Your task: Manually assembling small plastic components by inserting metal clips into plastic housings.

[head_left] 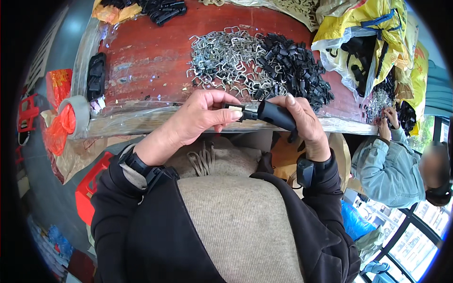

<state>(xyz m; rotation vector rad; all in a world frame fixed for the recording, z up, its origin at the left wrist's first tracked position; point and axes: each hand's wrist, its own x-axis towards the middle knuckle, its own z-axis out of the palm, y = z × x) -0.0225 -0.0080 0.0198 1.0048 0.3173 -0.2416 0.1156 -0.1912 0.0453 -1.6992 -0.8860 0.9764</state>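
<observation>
My left hand (198, 115) pinches a small black plastic fitting (248, 114) with a pale patch near the thumb tip. Closed around a black tube-shaped plastic part (276, 116), my right hand (307, 123) has its thumb along the top. The two parts meet end to end between my hands, just past the table's near edge; whether they are joined I cannot tell. Beyond my hands lies a heap of bent silvery metal clips (222, 56). A pile of small black plastic pieces (297, 70) adjoins it on the right.
The red tabletop (141, 56) has a plastic-wrapped edge. A tape roll (75, 118) hangs at its left corner, near a black moulded part (96, 75). Yellow bags (349, 28) holding black parts stand at right. Beyond them a co-worker in a denim jacket (391, 165) handles small pieces.
</observation>
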